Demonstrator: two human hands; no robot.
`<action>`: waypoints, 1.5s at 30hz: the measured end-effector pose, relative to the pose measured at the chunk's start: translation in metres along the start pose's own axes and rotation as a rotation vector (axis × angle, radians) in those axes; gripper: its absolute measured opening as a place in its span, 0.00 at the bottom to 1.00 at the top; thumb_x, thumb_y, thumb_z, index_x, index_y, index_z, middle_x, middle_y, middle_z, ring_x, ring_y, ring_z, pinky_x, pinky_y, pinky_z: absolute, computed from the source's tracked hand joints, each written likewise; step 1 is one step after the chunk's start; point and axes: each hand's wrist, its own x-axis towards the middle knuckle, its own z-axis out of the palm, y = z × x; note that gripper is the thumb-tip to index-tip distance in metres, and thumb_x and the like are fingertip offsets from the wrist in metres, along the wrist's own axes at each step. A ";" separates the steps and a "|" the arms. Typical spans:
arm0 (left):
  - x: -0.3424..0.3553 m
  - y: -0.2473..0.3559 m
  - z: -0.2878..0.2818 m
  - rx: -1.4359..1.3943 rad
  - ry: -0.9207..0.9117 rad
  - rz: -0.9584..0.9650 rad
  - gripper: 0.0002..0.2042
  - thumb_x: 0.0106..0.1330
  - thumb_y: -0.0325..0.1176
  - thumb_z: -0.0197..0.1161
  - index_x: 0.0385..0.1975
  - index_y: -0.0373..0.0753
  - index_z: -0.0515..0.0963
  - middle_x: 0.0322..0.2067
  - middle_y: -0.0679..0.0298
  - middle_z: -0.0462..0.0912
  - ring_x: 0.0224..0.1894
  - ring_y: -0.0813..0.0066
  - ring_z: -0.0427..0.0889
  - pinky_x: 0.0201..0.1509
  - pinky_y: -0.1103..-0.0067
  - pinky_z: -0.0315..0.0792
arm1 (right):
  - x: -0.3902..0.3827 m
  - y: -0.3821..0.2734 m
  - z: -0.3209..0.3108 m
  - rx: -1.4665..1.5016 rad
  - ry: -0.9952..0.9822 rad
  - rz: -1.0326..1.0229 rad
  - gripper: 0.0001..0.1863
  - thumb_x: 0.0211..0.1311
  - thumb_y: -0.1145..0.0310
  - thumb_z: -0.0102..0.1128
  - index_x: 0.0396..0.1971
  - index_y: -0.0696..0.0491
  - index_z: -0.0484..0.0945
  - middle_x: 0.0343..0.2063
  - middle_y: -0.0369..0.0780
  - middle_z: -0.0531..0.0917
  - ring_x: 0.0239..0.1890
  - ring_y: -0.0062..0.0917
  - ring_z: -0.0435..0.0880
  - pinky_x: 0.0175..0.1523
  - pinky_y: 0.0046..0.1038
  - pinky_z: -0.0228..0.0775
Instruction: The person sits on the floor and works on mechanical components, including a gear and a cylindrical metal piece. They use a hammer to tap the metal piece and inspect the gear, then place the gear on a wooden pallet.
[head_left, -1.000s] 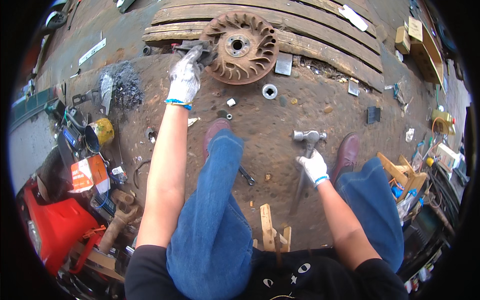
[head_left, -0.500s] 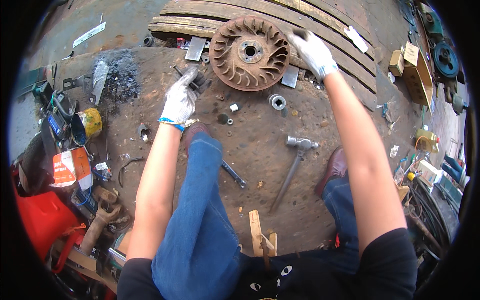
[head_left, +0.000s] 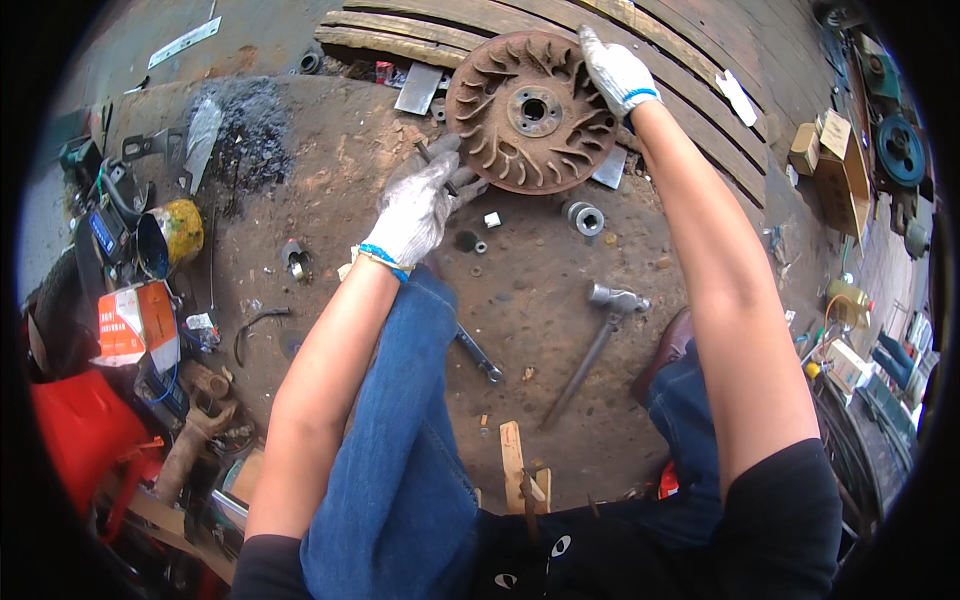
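grey plate (head_left: 609, 170) partly behind rotor (head_left: 546, 124)

A fisheye camera on the person's head is looking down from above: the black shirt (head_left: 660, 555) is crossing the near lower edge, the left hand (head_left: 415, 205) and right hand (head_left: 618, 78) are showing farther out, the ground (head_left: 545, 330) is spreading beneath.

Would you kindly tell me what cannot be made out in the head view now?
In the head view:
Finned wheel: underside, hidden by its upper face.
Dark rod: partly covered by the left hand.
Right hand: most fingers, hidden by the hand itself.
Wrench: one end, hidden by the jeans leg.
Red plastic piece: cut off by the fisheye's dark edge.
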 end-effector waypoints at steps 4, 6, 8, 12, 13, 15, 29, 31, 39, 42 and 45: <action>-0.011 0.005 -0.008 0.054 0.077 0.072 0.25 0.79 0.35 0.53 0.72 0.35 0.60 0.66 0.53 0.70 0.63 0.57 0.76 0.69 0.57 0.71 | -0.038 -0.017 -0.007 0.043 0.136 -0.042 0.38 0.74 0.38 0.38 0.50 0.61 0.82 0.48 0.58 0.84 0.55 0.53 0.81 0.63 0.43 0.68; -0.016 0.007 -0.006 0.061 0.126 0.112 0.25 0.79 0.36 0.54 0.72 0.36 0.61 0.66 0.55 0.70 0.62 0.60 0.77 0.66 0.60 0.73 | -0.058 -0.027 -0.011 0.081 0.170 -0.097 0.36 0.74 0.42 0.40 0.51 0.62 0.82 0.50 0.58 0.83 0.55 0.52 0.81 0.63 0.43 0.69; -0.023 0.010 0.001 0.090 0.264 0.183 0.24 0.78 0.37 0.57 0.70 0.39 0.65 0.65 0.58 0.72 0.60 0.64 0.77 0.63 0.65 0.74 | -0.076 -0.040 -0.014 0.110 0.212 -0.151 0.33 0.74 0.44 0.42 0.52 0.61 0.82 0.49 0.58 0.83 0.55 0.52 0.81 0.62 0.43 0.70; -0.033 0.028 0.026 0.288 0.385 0.627 0.17 0.75 0.29 0.60 0.61 0.34 0.73 0.53 0.61 0.81 0.54 0.73 0.80 0.59 0.80 0.74 | -0.116 -0.065 -0.011 0.028 0.334 -0.381 0.21 0.75 0.54 0.46 0.49 0.53 0.82 0.48 0.48 0.85 0.53 0.45 0.82 0.59 0.40 0.73; -0.031 0.036 0.034 0.283 0.288 0.756 0.16 0.75 0.29 0.59 0.60 0.33 0.75 0.53 0.60 0.82 0.55 0.73 0.80 0.60 0.80 0.73 | -0.127 -0.070 -0.009 -0.048 0.346 -0.403 0.19 0.74 0.57 0.48 0.53 0.49 0.82 0.51 0.45 0.84 0.56 0.42 0.81 0.60 0.39 0.72; -0.024 0.049 0.053 0.255 0.129 0.956 0.14 0.75 0.29 0.59 0.57 0.33 0.77 0.53 0.59 0.83 0.57 0.74 0.80 0.61 0.81 0.72 | -0.152 -0.080 -0.003 0.101 0.429 -0.430 0.19 0.71 0.55 0.52 0.51 0.49 0.84 0.49 0.45 0.85 0.55 0.41 0.82 0.62 0.38 0.72; -0.054 0.061 0.033 0.858 0.128 0.907 0.14 0.74 0.30 0.61 0.56 0.31 0.80 0.48 0.61 0.86 0.45 0.78 0.82 0.54 0.79 0.75 | -0.152 -0.049 0.005 0.331 0.098 -0.305 0.19 0.71 0.52 0.56 0.53 0.47 0.84 0.45 0.46 0.87 0.47 0.42 0.87 0.55 0.38 0.79; -0.056 0.068 0.026 0.836 0.129 0.897 0.14 0.74 0.31 0.62 0.55 0.32 0.80 0.48 0.62 0.86 0.44 0.78 0.82 0.53 0.79 0.76 | -0.117 -0.026 0.003 -0.194 0.127 -0.219 0.19 0.72 0.52 0.56 0.54 0.44 0.84 0.44 0.46 0.87 0.46 0.40 0.87 0.52 0.38 0.80; -0.057 0.065 0.027 0.949 0.045 0.946 0.15 0.76 0.33 0.59 0.55 0.29 0.79 0.49 0.57 0.85 0.50 0.73 0.84 0.57 0.75 0.77 | -0.033 -0.011 0.084 -0.659 0.176 -0.680 0.25 0.75 0.51 0.50 0.65 0.46 0.74 0.63 0.48 0.76 0.69 0.43 0.69 0.77 0.43 0.52; -0.058 0.065 0.027 0.982 0.045 0.943 0.18 0.77 0.37 0.59 0.56 0.28 0.78 0.49 0.57 0.85 0.49 0.73 0.84 0.56 0.76 0.77 | -0.017 0.004 0.105 -0.687 0.207 -0.653 0.26 0.75 0.53 0.50 0.69 0.42 0.71 0.68 0.47 0.72 0.74 0.44 0.63 0.80 0.42 0.45; -0.059 0.069 0.025 0.944 0.055 0.894 0.16 0.76 0.32 0.59 0.56 0.29 0.78 0.51 0.57 0.85 0.48 0.72 0.83 0.55 0.76 0.78 | -0.008 0.013 0.117 -0.791 0.113 -0.674 0.27 0.75 0.51 0.50 0.71 0.40 0.68 0.69 0.48 0.69 0.76 0.46 0.58 0.80 0.43 0.47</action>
